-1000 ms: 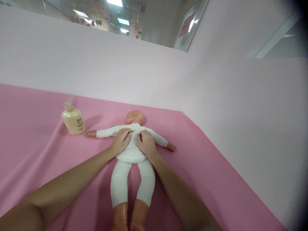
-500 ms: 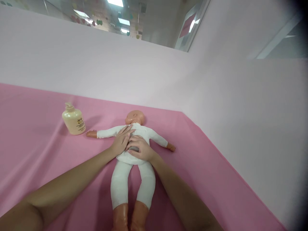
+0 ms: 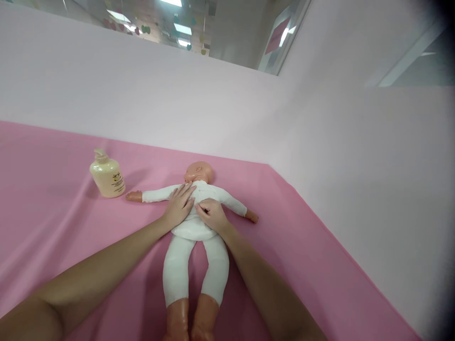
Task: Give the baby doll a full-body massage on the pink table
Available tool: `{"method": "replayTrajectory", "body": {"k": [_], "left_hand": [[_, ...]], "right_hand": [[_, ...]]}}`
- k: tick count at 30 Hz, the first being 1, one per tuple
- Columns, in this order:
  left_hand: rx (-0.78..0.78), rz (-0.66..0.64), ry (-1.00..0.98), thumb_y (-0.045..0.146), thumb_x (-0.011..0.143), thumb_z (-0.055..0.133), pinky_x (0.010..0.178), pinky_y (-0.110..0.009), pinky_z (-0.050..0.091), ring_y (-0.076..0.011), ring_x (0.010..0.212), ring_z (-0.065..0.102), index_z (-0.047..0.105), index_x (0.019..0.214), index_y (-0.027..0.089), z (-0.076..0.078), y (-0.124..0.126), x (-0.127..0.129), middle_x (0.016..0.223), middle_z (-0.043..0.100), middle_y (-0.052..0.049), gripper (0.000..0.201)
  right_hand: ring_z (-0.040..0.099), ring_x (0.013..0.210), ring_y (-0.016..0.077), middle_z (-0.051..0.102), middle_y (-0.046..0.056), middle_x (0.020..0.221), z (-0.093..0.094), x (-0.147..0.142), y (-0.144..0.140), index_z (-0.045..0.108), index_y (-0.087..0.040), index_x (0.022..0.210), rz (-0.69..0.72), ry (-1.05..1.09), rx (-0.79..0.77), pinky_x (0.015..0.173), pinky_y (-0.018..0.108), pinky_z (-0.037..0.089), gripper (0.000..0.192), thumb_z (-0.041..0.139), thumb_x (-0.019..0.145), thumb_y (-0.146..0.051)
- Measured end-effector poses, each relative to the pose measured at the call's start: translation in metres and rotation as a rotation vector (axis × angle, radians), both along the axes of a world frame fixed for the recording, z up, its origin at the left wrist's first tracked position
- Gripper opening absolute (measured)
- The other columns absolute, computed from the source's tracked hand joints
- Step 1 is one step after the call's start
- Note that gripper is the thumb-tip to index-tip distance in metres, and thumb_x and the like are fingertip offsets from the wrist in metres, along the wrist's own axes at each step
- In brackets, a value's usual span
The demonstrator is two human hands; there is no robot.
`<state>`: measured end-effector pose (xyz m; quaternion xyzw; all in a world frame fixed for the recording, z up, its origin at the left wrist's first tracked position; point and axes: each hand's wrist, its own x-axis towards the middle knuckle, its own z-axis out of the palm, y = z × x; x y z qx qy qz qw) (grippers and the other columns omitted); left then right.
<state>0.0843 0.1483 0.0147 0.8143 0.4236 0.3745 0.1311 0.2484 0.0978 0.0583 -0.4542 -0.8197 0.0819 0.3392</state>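
Observation:
A baby doll (image 3: 195, 232) in white clothing is stretched out on the pink surface, its head turned to the left and its arms spread wide. My left hand (image 3: 178, 206) rests flat on the left part of the doll's upper torso, fingers extended toward its head. Beside it, my right hand (image 3: 213, 215) is curled into a loose fist against the right side of the torso. A small dark gap shows between its thumb and bent fingers, with nothing visible in it.
A cream-coloured pump bottle (image 3: 108, 177) stands upright near the doll's left-pointing hand. The pink cover (image 3: 302, 246) meets a white wall (image 3: 142, 90) at the back and right. A window (image 3: 234, 38) is set above.
My right hand has curled from spread fingers into a loose fist and moved slightly right, apart from my left hand. My left hand stays flat on the doll.

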Motion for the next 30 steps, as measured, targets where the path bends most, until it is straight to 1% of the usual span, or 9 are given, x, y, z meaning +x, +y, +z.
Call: {"method": "replayTrajectory", "body": {"k": [4, 7, 9, 12, 14, 16, 23, 27, 30], "left_hand": [[-0.048, 0.057, -0.032, 0.031, 0.098, 0.039, 0.116, -0.062, 0.022, -0.0312, 0.145, 0.03, 0.042, 0.145, 0.022, -0.001, 0.0, 0.001, 0.155, 0.038, -0.011, 0.048], [0.011, 0.057, -0.091, 0.03, 0.096, 0.041, 0.115, -0.059, 0.027, -0.0305, 0.142, 0.036, 0.05, 0.137, 0.018, 0.001, -0.001, -0.001, 0.15, 0.046, -0.013, 0.043], [0.081, -0.051, -0.113, 0.027, 0.094, 0.043, 0.115, -0.055, 0.029, -0.0273, 0.137, 0.044, 0.06, 0.123, 0.02, 0.006, -0.003, -0.004, 0.14, 0.056, -0.011, 0.034], [0.139, -0.364, -0.073, 0.025, 0.093, 0.043, 0.114, -0.051, 0.034, -0.0234, 0.124, 0.056, 0.068, 0.103, 0.023, 0.016, -0.008, -0.009, 0.117, 0.071, -0.007, 0.026], [0.142, -0.516, -0.067, 0.027, 0.093, 0.043, 0.107, -0.047, 0.043, -0.0233, 0.113, 0.062, 0.07, 0.095, 0.023, 0.023, -0.012, -0.011, 0.106, 0.074, -0.007, 0.027], [0.131, -0.565, -0.09, 0.029, 0.093, 0.043, 0.098, -0.044, 0.049, -0.0235, 0.104, 0.064, 0.071, 0.09, 0.022, 0.026, -0.014, -0.011, 0.103, 0.074, -0.009, 0.028], [0.085, -0.386, -0.111, 0.026, 0.093, 0.042, 0.1, -0.043, 0.047, -0.0226, 0.107, 0.062, 0.07, 0.087, 0.024, 0.021, -0.012, -0.005, 0.1, 0.074, -0.006, 0.029], [0.091, -0.259, -0.171, 0.024, 0.095, 0.041, 0.102, -0.045, 0.044, -0.0218, 0.109, 0.061, 0.066, 0.103, 0.023, 0.016, -0.009, -0.004, 0.11, 0.071, -0.005, 0.026], [0.083, -0.152, -0.162, 0.024, 0.095, 0.041, 0.104, -0.046, 0.042, -0.0226, 0.115, 0.056, 0.06, 0.114, 0.021, 0.013, -0.007, -0.004, 0.12, 0.065, -0.007, 0.027]], "right_hand": [[0.037, 0.053, 0.0111, 0.039, -0.003, 0.051, -0.007, 0.005, 0.007, 0.031, -0.02, 0.053, -0.221, 0.011, 0.031, 0.058, 0.026, 0.034, 0.043, 0.041, 0.093, -0.033], [0.052, 0.069, 0.015, 0.058, 0.002, 0.068, -0.008, 0.007, 0.008, 0.051, -0.019, 0.066, -0.293, 0.057, 0.1, 0.072, 0.028, 0.042, 0.028, 0.045, 0.091, -0.029], [0.059, 0.095, 0.0188, 0.067, 0.007, 0.096, -0.007, 0.008, 0.007, 0.062, -0.017, 0.093, -0.261, 0.084, 0.139, 0.091, 0.033, 0.044, 0.018, 0.047, 0.091, -0.028], [0.047, 0.131, 0.0202, 0.056, 0.01, 0.137, -0.003, 0.011, 0.003, 0.054, -0.019, 0.131, -0.081, 0.025, 0.089, 0.113, 0.04, 0.031, 0.039, 0.045, 0.096, -0.032], [0.036, 0.142, 0.0193, 0.047, 0.006, 0.148, 0.001, 0.013, 0.001, 0.048, -0.023, 0.139, 0.041, -0.06, 0.008, 0.12, 0.044, 0.02, 0.043, 0.04, 0.099, -0.035], [0.03, 0.146, 0.0186, 0.045, 0.003, 0.15, 0.002, 0.013, 0.0, 0.047, -0.027, 0.142, 0.087, -0.108, -0.054, 0.122, 0.047, 0.013, 0.043, 0.036, 0.101, -0.037], [0.031, 0.146, 0.0203, 0.043, 0.004, 0.151, -0.006, 0.008, 0.006, 0.053, -0.024, 0.137, -0.123, -0.072, -0.052, 0.12, 0.047, 0.022, 0.042, 0.035, 0.1, -0.031], [0.041, 0.137, 0.0238, 0.05, 0.007, 0.145, -0.008, 0.005, 0.007, 0.056, -0.017, 0.132, -0.262, -0.043, 0.025, 0.115, 0.043, 0.032, 0.041, 0.043, 0.094, -0.024], [0.051, 0.121, 0.0269, 0.058, 0.011, 0.132, -0.002, 0.002, 0.003, 0.06, -0.017, 0.124, -0.358, -0.105, 0.072, 0.106, 0.044, 0.04, 0.036, 0.048, 0.091, -0.023]]}}
